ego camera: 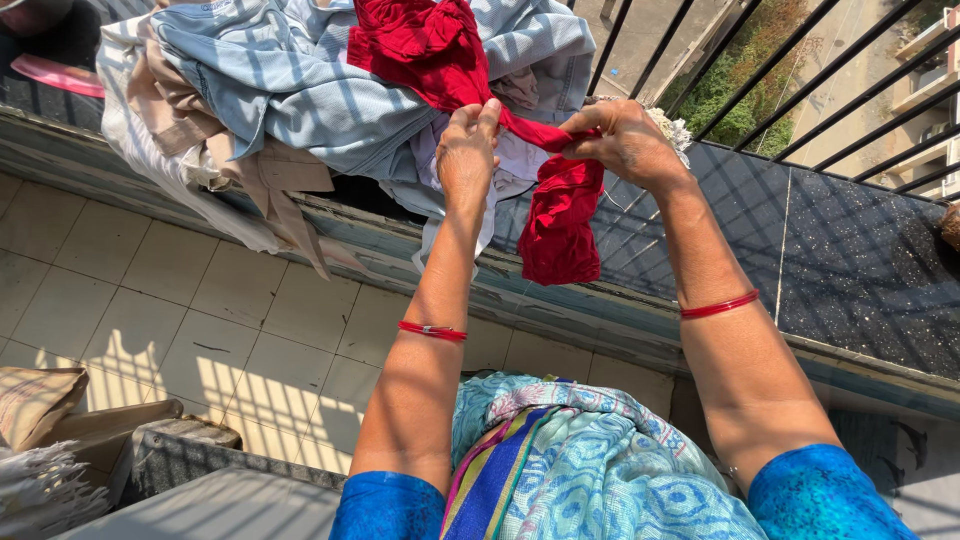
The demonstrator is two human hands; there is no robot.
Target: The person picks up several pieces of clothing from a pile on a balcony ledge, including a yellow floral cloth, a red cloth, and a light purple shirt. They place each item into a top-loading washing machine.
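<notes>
a blue patterned sari (590, 470) sits nearest. the left hand (466, 150) and right hand (618, 143) both pinch a red cloth (560, 215) taut over the ledge (860, 260), beside the clothes pile (300, 90). a loose grip could drop it past the railing (790, 80).

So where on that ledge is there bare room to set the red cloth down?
The dark stone ledge is bare to the right of the right hand, along the black railing. Left of the left hand it is crowded: the laundry pile covers it, with the red cloth hanging over the edge.
</notes>
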